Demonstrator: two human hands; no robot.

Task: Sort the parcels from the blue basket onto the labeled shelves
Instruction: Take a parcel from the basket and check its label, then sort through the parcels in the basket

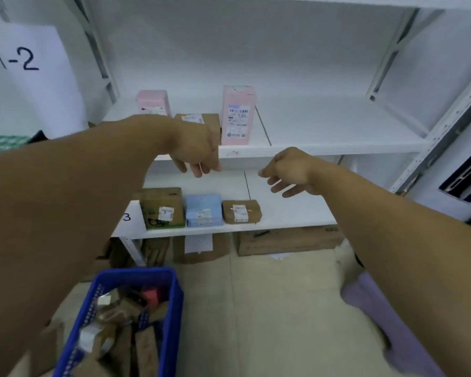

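Hands: left hand (199, 151) and right hand (290, 172) both empty, fingers loose and drooping, at far white metal shelves (337, 126).
Parcels: brown wrapped parcels (144, 346) in blue plastic basket (174, 308), near-left, below both hands.
Nearer: left hand, likely.

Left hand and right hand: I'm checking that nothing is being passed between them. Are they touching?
Apart. The head view shows a clear strip of white shelf between the left hand and the right hand; both hold nothing.

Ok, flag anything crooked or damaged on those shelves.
Nothing stands out. On the upper shelf the tall pink box stands upright; on the lower shelf the green-printed carton, blue box and brown parcel sit neatly aligned.
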